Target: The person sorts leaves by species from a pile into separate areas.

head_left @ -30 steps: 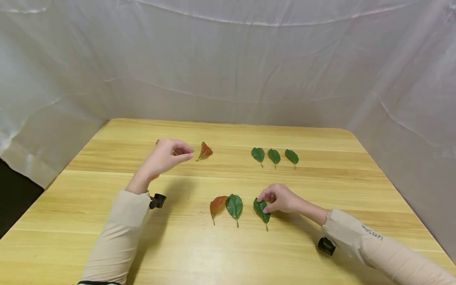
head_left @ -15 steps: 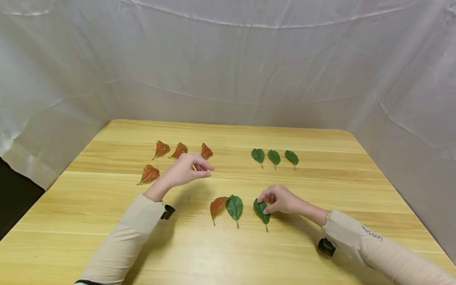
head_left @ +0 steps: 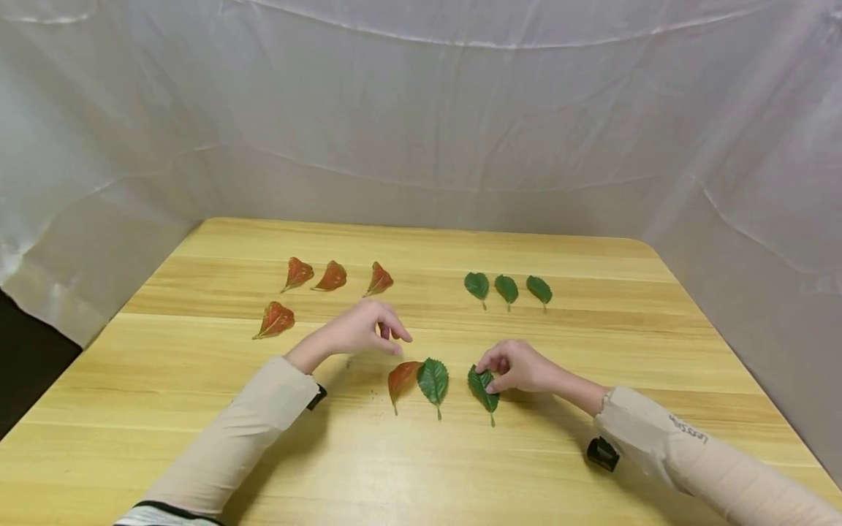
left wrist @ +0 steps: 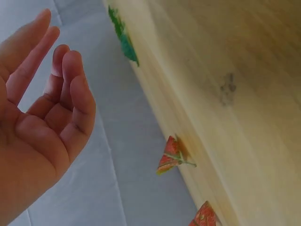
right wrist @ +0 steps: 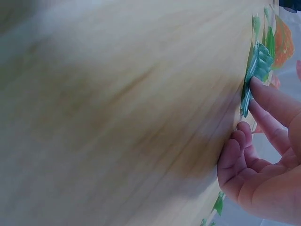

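My left hand is held over the table behind a red leaf, its thumb and fingers apart with nothing between them. In the left wrist view the palm of the left hand shows with fingers loosely bent. A serrated green leaf lies against the right side of that red leaf. Farther right, my right hand rests low at the table and pinches another green leaf between thumb and forefinger. The right wrist view shows the thumb on this ribbed green leaf.
Red leaves stand in a loose row at the back left, with one more red leaf in front of them. A row of green leaves lies at the back right. Pale curtains surround the wooden table.
My left hand has come from the red leaves at the back left, moving right and nearer to the middle red leaf. The right hand and its green leaf have stayed in place.
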The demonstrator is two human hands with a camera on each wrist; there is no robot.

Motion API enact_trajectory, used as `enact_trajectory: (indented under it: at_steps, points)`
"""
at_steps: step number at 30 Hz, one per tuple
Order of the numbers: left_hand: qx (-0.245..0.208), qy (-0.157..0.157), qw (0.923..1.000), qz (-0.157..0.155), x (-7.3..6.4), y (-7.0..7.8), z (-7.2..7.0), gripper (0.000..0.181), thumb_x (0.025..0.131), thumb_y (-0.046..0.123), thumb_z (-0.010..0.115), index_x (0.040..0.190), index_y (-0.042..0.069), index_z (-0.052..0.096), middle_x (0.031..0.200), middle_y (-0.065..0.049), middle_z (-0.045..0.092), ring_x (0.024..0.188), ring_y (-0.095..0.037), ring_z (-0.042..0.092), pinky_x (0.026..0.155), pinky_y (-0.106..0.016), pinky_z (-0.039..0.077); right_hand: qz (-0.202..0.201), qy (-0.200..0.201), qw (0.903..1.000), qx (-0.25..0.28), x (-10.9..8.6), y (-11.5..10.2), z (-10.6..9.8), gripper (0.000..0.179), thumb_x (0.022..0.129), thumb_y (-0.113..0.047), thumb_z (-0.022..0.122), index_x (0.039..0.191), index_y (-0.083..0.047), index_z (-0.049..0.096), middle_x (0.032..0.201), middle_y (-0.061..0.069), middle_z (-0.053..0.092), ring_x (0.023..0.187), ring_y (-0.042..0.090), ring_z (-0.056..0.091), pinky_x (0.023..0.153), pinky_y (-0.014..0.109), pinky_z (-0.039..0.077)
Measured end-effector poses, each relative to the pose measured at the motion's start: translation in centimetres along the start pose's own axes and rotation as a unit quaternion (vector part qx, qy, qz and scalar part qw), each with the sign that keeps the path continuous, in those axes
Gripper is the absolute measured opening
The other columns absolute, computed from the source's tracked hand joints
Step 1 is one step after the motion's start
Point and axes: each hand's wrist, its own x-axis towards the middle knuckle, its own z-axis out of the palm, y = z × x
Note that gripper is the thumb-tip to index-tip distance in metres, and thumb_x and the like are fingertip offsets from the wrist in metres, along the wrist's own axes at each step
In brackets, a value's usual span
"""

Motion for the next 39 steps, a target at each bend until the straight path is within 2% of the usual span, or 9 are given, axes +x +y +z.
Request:
enact_trajectory:
  at_steps: [6,16,23,31,39]
  points:
    - [-0.01,-0.04,0.9991,0.0,0.2,-0.2,0.6,0.021,0.073,0.01,0.074,0.091,0.001,0.071,0.085,-0.007,0.063,0.065,-0.008,0.052,0.059,-0.022,0.044,0.001,-0.001,1.0,-0.001,0.1,0.0,0.0,0.019,0.069,0.0,0.073,0.087,-0.001,0.068,0.071,0.0,0.051,0.06,0.009,0.039,0.056,0.022,0.037]
    - [0.0,-0.101,0.9949,-0.002,0.9,-0.2,1.4,0.026,0.069,0.014,0.077,0.092,0.003,0.072,0.076,0.002,0.063,0.057,-0.004,0.048,0.053,-0.019,0.041,0.006,-0.003,1.0,-0.003,0.1,-0.1,-0.2,0.019,0.069,0.0,0.073,0.087,-0.001,0.068,0.072,0.001,0.051,0.061,0.009,0.04,0.057,0.022,0.038]
    - [-0.02,-0.134,0.9904,-0.025,1.1,-0.2,1.6,0.027,0.069,0.01,0.076,0.094,0.002,0.071,0.078,0.002,0.066,0.055,-0.002,0.043,0.052,-0.018,0.039,0.012,-0.008,0.9999,0.001,0.2,-0.2,-0.2,0.018,0.07,-0.001,0.073,0.087,-0.002,0.069,0.073,-0.001,0.053,0.062,0.009,0.042,0.057,0.023,0.039]
    - [-0.026,-0.173,0.9826,-0.063,1.3,-0.2,1.7,0.029,0.07,0.009,0.075,0.097,0.001,0.069,0.083,0.0,0.067,0.057,-0.002,0.047,0.054,-0.017,0.04,0.015,-0.009,0.9998,-0.007,0.2,-0.6,-0.2,0.018,0.07,-0.002,0.073,0.087,-0.002,0.069,0.075,-0.002,0.054,0.064,0.009,0.043,0.059,0.023,0.041]
    - [-0.016,-0.191,0.9777,-0.085,1.4,-0.2,1.9,0.029,0.071,0.009,0.074,0.098,0.001,0.069,0.082,-0.001,0.067,0.054,-0.002,0.044,0.051,-0.016,0.037,0.002,0.03,0.9995,0.004,0.7,-1.3,0.0,0.014,0.076,-0.006,0.069,0.089,0.0,0.068,0.079,0.001,0.059,0.07,0.011,0.051,0.06,0.024,0.044]
